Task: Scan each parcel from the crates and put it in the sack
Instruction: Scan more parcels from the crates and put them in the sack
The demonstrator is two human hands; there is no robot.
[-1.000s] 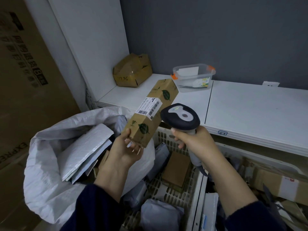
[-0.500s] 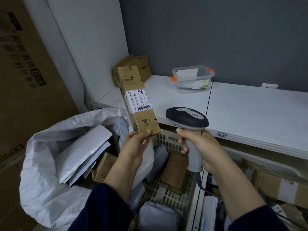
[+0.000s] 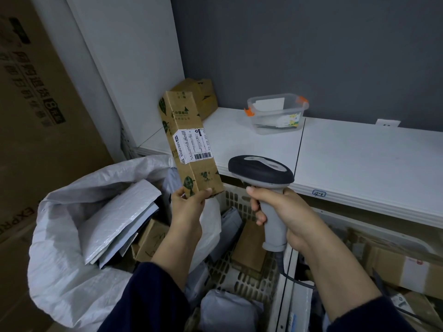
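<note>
Shelf (image 3: 359, 159) bears tub (image 3: 275, 113), box (image 3: 206, 98) (cornered)

parcel (image 3: 191, 144): swung from right-leaning to near upright | scanner (image 3: 261, 172): head tipped level, barcode side-on

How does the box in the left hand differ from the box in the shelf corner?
The held box is long and narrow; the shelf box is squatter. The held box stands nearly upright, held low by the left hand; the shelf box rests on the white shelf. Only the held box shows a barcode label. Both are brown cardboard.
</note>
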